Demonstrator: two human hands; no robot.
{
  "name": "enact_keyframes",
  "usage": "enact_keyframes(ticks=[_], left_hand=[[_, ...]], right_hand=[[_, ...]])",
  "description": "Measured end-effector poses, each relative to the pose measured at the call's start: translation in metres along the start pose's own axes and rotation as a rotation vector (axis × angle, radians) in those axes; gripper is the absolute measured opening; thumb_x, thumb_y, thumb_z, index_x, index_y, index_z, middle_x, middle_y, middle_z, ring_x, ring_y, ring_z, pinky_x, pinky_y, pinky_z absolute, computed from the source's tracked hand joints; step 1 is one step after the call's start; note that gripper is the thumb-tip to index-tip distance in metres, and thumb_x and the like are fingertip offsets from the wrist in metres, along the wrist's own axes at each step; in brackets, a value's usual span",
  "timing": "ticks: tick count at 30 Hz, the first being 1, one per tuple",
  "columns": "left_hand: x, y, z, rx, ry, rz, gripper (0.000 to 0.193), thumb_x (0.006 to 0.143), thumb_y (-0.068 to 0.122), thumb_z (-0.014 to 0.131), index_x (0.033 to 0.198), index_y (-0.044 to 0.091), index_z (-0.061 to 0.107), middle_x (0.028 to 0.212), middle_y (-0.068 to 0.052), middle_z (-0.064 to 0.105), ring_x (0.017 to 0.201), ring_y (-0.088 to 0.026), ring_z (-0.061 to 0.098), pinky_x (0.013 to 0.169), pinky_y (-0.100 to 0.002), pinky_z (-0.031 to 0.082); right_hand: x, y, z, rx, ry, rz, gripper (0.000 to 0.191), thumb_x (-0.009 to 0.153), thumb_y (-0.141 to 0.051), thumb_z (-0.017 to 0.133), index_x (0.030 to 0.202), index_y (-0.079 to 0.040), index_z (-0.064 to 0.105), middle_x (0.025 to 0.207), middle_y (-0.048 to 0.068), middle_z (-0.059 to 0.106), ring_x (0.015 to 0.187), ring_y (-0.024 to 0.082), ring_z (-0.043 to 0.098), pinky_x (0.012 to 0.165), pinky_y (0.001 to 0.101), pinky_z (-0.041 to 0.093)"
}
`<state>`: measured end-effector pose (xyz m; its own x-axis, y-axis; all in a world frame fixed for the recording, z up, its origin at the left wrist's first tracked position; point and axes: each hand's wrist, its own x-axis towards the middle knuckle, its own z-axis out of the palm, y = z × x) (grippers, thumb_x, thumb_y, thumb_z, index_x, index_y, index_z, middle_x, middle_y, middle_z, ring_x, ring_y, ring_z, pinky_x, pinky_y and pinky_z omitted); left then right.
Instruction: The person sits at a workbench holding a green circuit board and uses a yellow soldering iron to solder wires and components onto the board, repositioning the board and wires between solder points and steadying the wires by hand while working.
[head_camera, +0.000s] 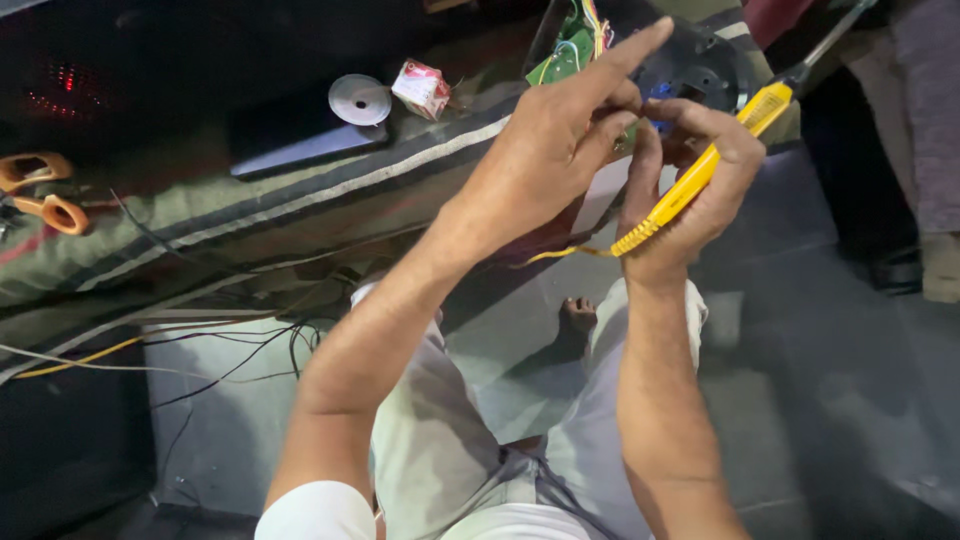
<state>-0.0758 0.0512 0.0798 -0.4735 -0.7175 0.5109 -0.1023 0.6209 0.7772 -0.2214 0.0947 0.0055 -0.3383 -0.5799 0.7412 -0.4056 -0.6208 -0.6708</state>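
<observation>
Two hands meet just below the green circuit board (562, 55). The right hand (690, 190) is wrapped tight around a yellow soldering iron (700, 170). It is long and slanted, its metal tip pointing up and away from the board, with a ribbed yellow tail and cord. The left hand (560, 150) pinches something tiny beside the board, one finger sticking out.
</observation>
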Motion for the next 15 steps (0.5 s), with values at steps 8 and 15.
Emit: enact_keyframes(ticks=[8, 15], left_hand=[[0.006, -0.001, -0.001, 0.053, -0.069, 0.032, 0.061, 0.103, -0.005, 0.063, 0.156, 0.012, 0.04, 0.099, -0.009, 0.069, 0.087, -0.026, 0.068, 0.085, -0.031, 0.058], [0.012, -0.004, -0.001, 0.13, -0.106, 0.096, 0.052, 0.101, -0.002, 0.068, 0.148, 0.008, 0.045, 0.107, -0.011, 0.069, 0.098, -0.029, 0.07, 0.091, -0.036, 0.057]], right_hand=[[0.005, -0.003, -0.003, -0.044, 0.021, -0.008, 0.024, 0.114, 0.005, 0.074, 0.128, -0.002, 0.055, 0.116, 0.008, 0.059, 0.095, 0.012, 0.067, 0.081, 0.0237, 0.059], [0.004, -0.001, -0.007, -0.016, 0.023, 0.004, 0.022, 0.118, 0.0, 0.071, 0.128, -0.004, 0.053, 0.116, 0.007, 0.058, 0.092, 0.011, 0.063, 0.079, 0.0217, 0.055]])
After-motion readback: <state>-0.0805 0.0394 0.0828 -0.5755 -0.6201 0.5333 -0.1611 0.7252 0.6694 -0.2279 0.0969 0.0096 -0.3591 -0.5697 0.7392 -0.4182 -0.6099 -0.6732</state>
